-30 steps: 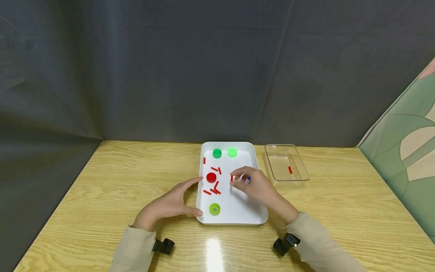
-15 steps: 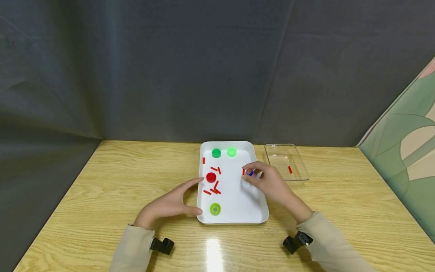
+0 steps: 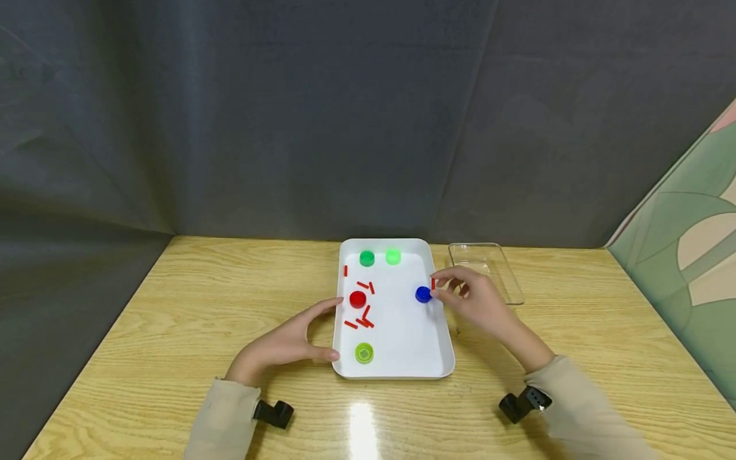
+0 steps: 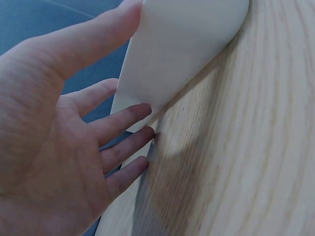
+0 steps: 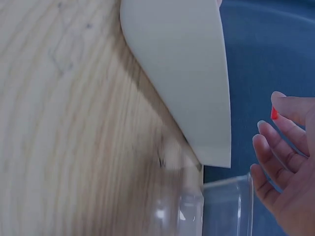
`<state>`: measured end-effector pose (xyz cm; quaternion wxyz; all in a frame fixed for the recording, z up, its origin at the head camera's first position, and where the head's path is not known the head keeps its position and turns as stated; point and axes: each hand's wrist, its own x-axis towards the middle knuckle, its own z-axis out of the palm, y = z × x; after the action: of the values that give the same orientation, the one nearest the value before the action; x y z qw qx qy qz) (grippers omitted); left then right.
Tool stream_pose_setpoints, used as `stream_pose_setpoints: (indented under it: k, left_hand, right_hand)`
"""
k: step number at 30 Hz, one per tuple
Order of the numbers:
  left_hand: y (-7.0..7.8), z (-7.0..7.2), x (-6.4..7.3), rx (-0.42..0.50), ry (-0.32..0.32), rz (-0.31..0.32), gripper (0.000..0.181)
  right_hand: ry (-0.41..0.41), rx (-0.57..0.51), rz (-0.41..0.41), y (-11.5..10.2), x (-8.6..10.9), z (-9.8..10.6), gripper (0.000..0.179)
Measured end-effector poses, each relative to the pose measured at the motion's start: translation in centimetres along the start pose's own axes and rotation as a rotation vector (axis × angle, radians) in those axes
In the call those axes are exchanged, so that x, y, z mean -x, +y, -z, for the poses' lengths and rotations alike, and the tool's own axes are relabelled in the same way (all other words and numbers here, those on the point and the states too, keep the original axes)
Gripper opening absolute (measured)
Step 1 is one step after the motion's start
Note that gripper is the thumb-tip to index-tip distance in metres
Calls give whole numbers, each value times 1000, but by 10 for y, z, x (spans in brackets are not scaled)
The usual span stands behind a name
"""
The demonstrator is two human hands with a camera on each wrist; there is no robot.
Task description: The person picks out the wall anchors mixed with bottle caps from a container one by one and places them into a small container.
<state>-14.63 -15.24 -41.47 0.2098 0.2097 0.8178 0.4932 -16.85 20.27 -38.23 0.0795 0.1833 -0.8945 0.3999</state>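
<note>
Between thumb and index finger, my right hand [image 3: 474, 300] pinches a small red stick [image 3: 434, 284] above the right rim of the white tray [image 3: 402, 338]. The right wrist view shows just a bit of that red stick [image 5: 274, 113] at the fingertips. A blue bottle cap [image 3: 423, 294] lies in the tray beside those fingertips. My left hand [image 3: 290, 338] rests thumb and index finger against the tray's left side, its fingers extended and the tray wall [image 4: 172, 44] in front of them. Several loose red sticks [image 3: 366, 312] lie around a red cap [image 3: 358, 299] in the tray's left half.
A clear plastic box [image 3: 508, 281] stands right of the tray, partly hidden behind my right hand. Dark green [image 3: 367, 258] and light green caps [image 3: 393, 256] sit at the tray's far end, a yellow-green cap [image 3: 364, 352] near its front. A dark curtain [image 3: 316, 128] hangs behind the table.
My right hand has carried the red stick rightward from the tray's middle to its right rim, uncovering the blue cap and covering part of the clear box. The left hand stays in place.
</note>
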Motion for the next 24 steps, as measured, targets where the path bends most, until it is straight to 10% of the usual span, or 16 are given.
stream_pose_setpoints:
  k: [24]
  left_hand:
    - [5,-1,0,16,4,8,96]
  right_hand:
    - [38,103,-39,36,1,36,29]
